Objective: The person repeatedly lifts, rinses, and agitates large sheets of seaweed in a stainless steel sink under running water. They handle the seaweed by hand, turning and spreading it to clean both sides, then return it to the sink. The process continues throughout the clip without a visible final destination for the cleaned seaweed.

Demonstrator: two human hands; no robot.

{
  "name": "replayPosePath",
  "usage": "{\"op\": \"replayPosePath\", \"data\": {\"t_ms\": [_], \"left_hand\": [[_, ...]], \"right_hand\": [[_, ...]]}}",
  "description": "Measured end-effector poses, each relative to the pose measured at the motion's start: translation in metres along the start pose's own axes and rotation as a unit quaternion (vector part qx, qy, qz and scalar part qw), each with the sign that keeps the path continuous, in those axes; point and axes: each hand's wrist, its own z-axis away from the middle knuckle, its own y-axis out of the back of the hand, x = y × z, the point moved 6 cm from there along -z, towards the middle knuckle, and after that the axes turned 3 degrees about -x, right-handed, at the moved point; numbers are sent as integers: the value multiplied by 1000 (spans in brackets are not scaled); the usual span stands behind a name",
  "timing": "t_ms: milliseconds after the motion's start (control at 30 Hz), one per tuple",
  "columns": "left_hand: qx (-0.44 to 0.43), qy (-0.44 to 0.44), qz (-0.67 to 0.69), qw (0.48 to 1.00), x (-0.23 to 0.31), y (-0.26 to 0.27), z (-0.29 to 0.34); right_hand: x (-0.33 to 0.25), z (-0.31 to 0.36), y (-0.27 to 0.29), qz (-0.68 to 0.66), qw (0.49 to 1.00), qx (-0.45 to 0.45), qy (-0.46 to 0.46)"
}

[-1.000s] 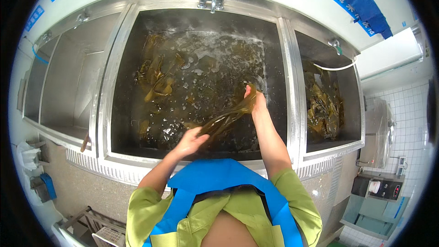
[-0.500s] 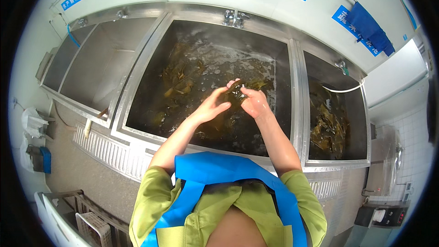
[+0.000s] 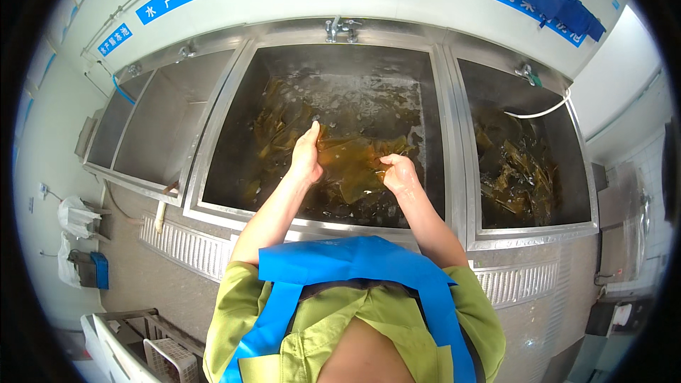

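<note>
A broad, wet, brown-green kelp sheet [image 3: 349, 163] is spread between my two hands over the middle sink [image 3: 323, 225]. My left hand [image 3: 306, 158] is closed on its left edge, thumb up, with the other fingers mostly hidden. At the other side, my right hand [image 3: 401, 173] pinches the kelp between thumb and bent fingers. Dark water with patches of foam fills the sink around them. More kelp [image 3: 273, 128] floats left of my left hand, partly under the surface.
A right-hand sink [image 3: 528, 231] holds more kelp [image 3: 528, 177] in water, with a white hose [image 3: 543, 115] over its far edge. Steel basins [image 3: 167, 117] stand at the left. A tap [image 3: 342, 29] rises behind the middle sink, and a floor grate [image 3: 186, 250] lies before it.
My hands have moved apart, the left one leftward, and the kelp now lies spread between them. The view has shifted, so the sinks sit differently in the picture.
</note>
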Motion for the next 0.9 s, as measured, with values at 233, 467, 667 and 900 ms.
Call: {"op": "replayPosePath", "data": {"t_ms": [233, 467, 667, 900], "left_hand": [[4, 235, -200, 951, -44, 5, 34], [-135, 155, -263, 943, -28, -11, 24], [-297, -67, -412, 859, 25, -58, 10], [-365, 71, -375, 849, 7, -82, 1]], "right_hand": [[2, 11, -36, -49, 994, -92, -39], [-18, 22, -59, 343, 932, -55, 102], [-30, 33, -101, 482, 854, -192, 42], [-73, 61, -141, 467, 847, -246, 61]]}}
